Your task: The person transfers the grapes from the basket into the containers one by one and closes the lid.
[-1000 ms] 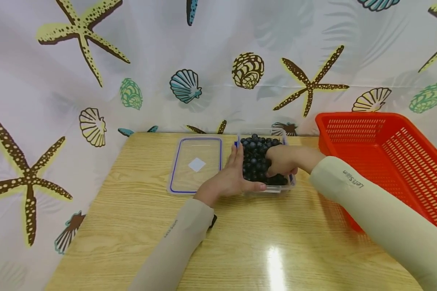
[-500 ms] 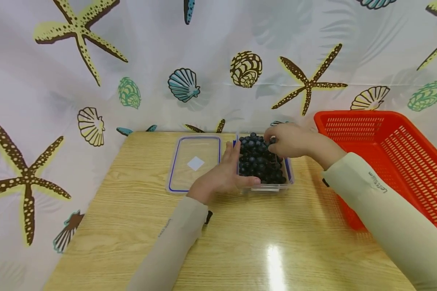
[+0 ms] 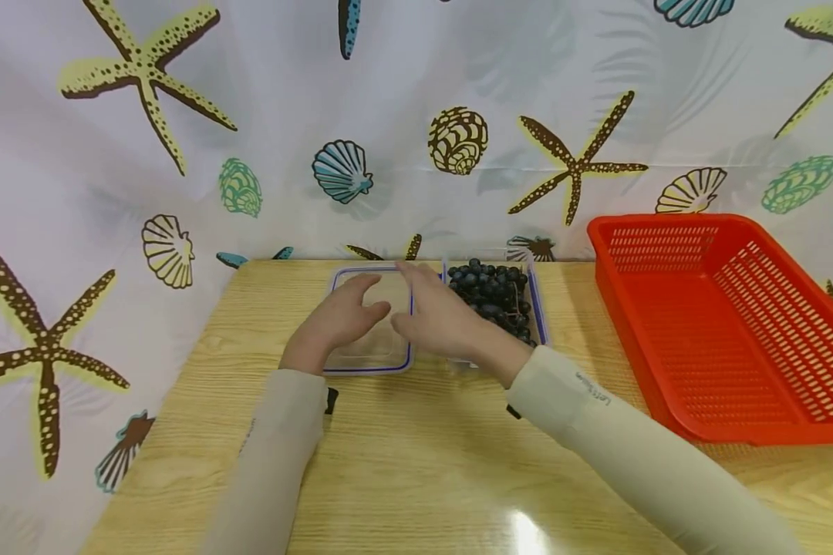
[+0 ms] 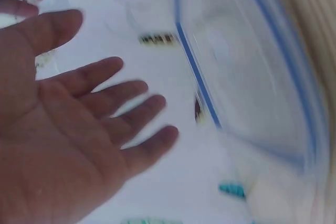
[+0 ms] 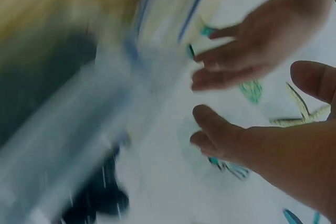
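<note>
I'm seeing a red slotted plastic basket (image 3: 715, 331) sitting on the wood-grain table (image 3: 416, 462), a starfish-and-seashell-print cloth (image 3: 389, 92) hanging behind.

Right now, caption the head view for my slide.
Left hand and right hand hover above a blue-edged lid, with a box of dark grapes and a red basket to its right.

Basket (image 3: 628, 331) and sleeves (image 3: 267, 455) cropped, grapes (image 5: 102, 192) blurred in right-wrist view

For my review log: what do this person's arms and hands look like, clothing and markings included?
Both arms wear long, pale cream sleeves: the left sleeve and the right sleeve. The right one has small dark lettering near its cuff. A small black piece shows by each cuff. The left hand and right hand are ungloved.
</note>
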{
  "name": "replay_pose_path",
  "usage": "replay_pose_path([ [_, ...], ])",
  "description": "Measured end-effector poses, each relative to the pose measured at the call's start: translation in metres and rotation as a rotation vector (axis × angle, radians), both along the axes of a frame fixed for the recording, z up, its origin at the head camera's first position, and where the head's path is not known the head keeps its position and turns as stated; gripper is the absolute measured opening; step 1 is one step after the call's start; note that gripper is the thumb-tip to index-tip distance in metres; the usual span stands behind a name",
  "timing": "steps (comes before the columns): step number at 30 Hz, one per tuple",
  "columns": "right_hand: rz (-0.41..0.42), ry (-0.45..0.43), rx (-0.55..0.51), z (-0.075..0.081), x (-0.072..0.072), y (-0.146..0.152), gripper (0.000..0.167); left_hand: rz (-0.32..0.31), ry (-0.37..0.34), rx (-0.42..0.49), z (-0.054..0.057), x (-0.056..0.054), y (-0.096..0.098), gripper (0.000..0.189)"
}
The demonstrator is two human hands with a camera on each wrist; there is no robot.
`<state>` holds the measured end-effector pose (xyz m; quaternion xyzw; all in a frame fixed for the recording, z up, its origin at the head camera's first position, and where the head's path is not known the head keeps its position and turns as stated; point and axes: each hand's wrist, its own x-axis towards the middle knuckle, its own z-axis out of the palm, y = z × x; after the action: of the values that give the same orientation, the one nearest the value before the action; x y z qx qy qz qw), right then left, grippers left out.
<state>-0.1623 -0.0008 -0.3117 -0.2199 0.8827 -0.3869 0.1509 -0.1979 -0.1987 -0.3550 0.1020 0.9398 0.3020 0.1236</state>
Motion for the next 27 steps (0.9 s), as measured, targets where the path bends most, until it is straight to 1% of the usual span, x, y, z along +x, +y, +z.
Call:
replay_pose_path([
  [2, -0.009, -0.077, -0.018, -0.013, -0.002, -0.017, 0.082, 0.024, -0.037, -0.067, 0.002, -0.001, -0.012, 0.072],
  [5, -0.075, -0.164, -0.032, -0.029, -0.006, -0.037, 0.087, 0.059, -0.116, -0.139, 0.003, -0.003, -0.027, 0.081],
  [8, -0.167, -0.233, -0.055, -0.041, -0.013, -0.052, 0.089, 0.080, -0.190, -0.171, 0.001, -0.005, -0.036, 0.087],
  [10, -0.224, -0.271, -0.057, -0.047, -0.018, -0.059, 0.090, 0.088, -0.216, -0.185, -0.002, -0.007, -0.039, 0.090],
  [12, -0.271, -0.307, -0.057, -0.051, -0.022, -0.066, 0.091, 0.102, -0.228, -0.193, -0.004, -0.008, -0.039, 0.091],
  [14, -0.310, -0.324, -0.050, -0.055, -0.025, -0.069, 0.092, 0.109, -0.230, -0.191, -0.007, -0.009, -0.037, 0.093],
  [18, -0.374, -0.323, -0.076, -0.059, -0.030, -0.071, 0.092, 0.123, -0.212, -0.190, -0.010, -0.010, -0.032, 0.095],
  [21, -0.397, -0.314, -0.110, -0.058, -0.033, -0.071, 0.087, 0.145, -0.213, -0.169, -0.010, -0.009, -0.031, 0.095],
  [24, -0.403, -0.323, -0.150, -0.054, -0.034, -0.070, 0.083, 0.164, -0.221, -0.141, -0.010, -0.007, -0.032, 0.094],
  [27, -0.408, -0.330, -0.178, -0.050, -0.035, -0.068, 0.082, 0.164, -0.206, -0.129, -0.011, -0.005, -0.033, 0.092],
])
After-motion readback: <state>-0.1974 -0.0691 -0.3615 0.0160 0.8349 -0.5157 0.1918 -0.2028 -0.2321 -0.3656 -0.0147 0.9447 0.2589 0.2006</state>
